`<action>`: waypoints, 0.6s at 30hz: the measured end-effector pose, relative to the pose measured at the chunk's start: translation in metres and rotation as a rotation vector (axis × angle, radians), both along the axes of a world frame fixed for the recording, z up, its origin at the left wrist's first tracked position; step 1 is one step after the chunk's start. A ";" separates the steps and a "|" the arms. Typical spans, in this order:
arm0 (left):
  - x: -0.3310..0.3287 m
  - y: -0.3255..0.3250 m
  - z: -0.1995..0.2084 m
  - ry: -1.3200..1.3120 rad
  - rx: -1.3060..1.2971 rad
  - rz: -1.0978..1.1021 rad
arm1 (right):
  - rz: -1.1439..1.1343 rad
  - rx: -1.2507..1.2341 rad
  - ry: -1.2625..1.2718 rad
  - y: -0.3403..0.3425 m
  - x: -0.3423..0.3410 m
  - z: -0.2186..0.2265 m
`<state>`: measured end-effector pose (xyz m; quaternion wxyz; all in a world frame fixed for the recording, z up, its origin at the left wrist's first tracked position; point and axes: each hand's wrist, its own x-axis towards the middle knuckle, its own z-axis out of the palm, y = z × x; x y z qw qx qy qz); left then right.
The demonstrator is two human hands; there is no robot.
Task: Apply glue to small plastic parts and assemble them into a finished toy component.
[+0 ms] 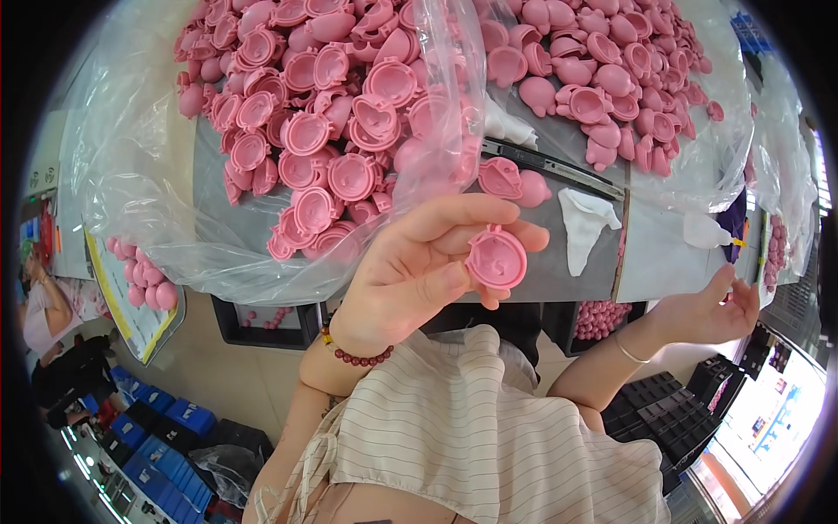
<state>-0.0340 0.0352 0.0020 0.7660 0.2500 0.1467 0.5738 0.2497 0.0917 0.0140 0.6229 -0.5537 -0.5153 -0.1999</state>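
Note:
My left hand (410,271) pinches a round pink plastic shell (497,260) between thumb and fingers, its hollow side facing up toward me. Off to the right, my right hand (711,313) is raised near the table edge, fingers loosely curled and apart, with nothing visible in them. Just beyond the held shell lie a pink shell half (500,178) and a smooth rounded pink piece (533,189). A large heap of similar pink shells (305,133) rests on clear plastic at the left. Another heap of pink pieces (602,79) lies at the far right.
A dark metal strip (559,166) lies between the heaps, near crumpled white cloths (587,229). A white bottle (705,231) is beside my right hand. Below the table edge are a dark tray (262,327) and a bin of pink pieces (602,319). Blue crates (166,463) stand lower left.

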 end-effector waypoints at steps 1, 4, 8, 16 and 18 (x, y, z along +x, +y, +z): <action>0.001 0.001 0.000 -0.003 0.008 -0.012 | -0.009 0.005 -0.001 -0.002 -0.012 0.004; -0.001 0.000 -0.004 0.011 0.018 -0.009 | 0.518 -0.476 -0.243 0.000 -0.068 0.019; -0.004 -0.003 -0.004 0.028 0.032 0.022 | 0.596 -0.809 -0.466 0.025 -0.096 0.019; 0.003 0.000 0.006 0.086 -0.013 0.094 | 0.492 -0.747 -0.603 0.021 -0.095 0.017; 0.001 -0.001 0.007 0.094 -0.012 0.098 | 0.483 -0.726 -0.629 0.022 -0.097 0.016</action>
